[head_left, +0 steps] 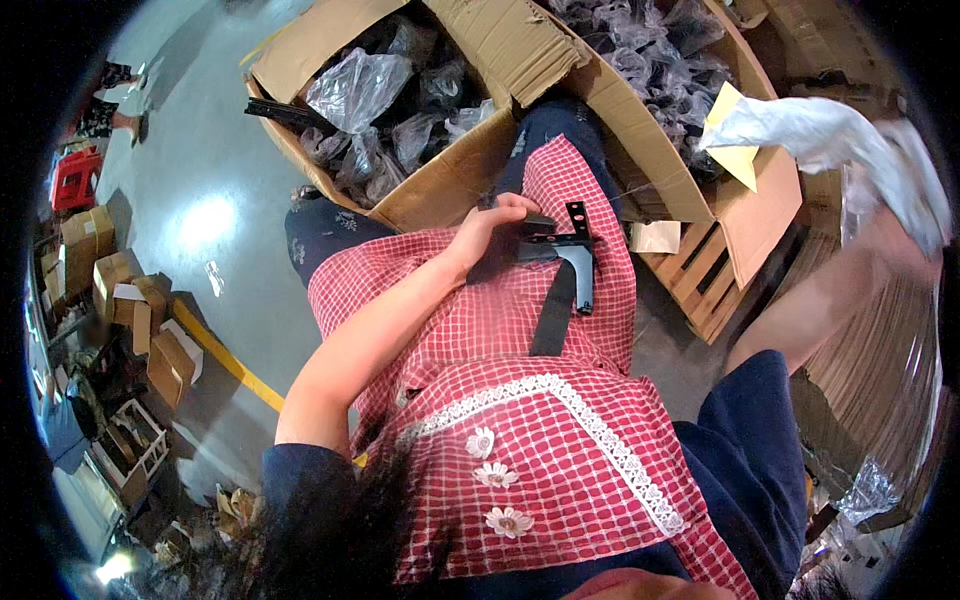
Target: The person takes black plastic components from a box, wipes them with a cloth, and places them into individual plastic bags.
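Note:
Over my lap, my left hand (pixel 488 232) has its fingers closed around a black metal bracket (pixel 577 222) with holes in its upright tab. A grey-blue curved lever (pixel 580 275) and a black flat strap (pixel 553 315) hang from the bracket toward me. Part of the bracket is hidden by my fingers. Far out to the right, my right hand (pixel 905 250) is smeared by motion. A whitish see-through plastic bag (pixel 830 128) trails from it toward the right carton, and its fingers are hard to make out.
An open carton (pixel 440 165) of plastic-wrapped parts stands before my knees. Another carton (pixel 640 150), holding similar bagged parts, sits on a wooden pallet (pixel 700 285). Stacked flat cardboard (pixel 860 370) is at my right. Boxes (pixel 170 365) and a red crate (pixel 76 178) line the left.

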### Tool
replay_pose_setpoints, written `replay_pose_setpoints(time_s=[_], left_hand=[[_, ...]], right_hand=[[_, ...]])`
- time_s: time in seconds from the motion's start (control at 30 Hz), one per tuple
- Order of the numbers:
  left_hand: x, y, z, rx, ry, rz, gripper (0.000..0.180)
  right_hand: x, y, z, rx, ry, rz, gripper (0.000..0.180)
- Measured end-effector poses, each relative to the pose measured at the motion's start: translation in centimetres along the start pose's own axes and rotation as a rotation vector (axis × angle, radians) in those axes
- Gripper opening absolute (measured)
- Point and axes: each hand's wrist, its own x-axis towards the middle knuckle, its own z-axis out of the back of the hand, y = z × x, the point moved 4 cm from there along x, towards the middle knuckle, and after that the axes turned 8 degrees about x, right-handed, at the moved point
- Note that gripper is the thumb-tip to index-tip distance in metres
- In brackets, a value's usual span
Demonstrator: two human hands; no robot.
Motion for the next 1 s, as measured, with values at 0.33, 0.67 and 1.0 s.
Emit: replay_pose_setpoints(time_s=[0.33,0.67,1.0], left_hand=[[-0.4,0.0,-0.5,0.021,-0.043,-0.04,0.022],[-1.2,-0.5,-1.1,-0.252,-0.058,0.047,0.051],[0.4,2.4,1.9,-0.177,0.129,0.036,0.036]], right_hand=[[-8.7,-14.7,0.0,-2.454,0.328,-0.03,0.037],[-22.6,-27.0,-12.6,-0.911,0.554,-0.851,0.037],[-13.9,-29.0,-10.5,-0.096,-0.226,-1.004,0.027]])
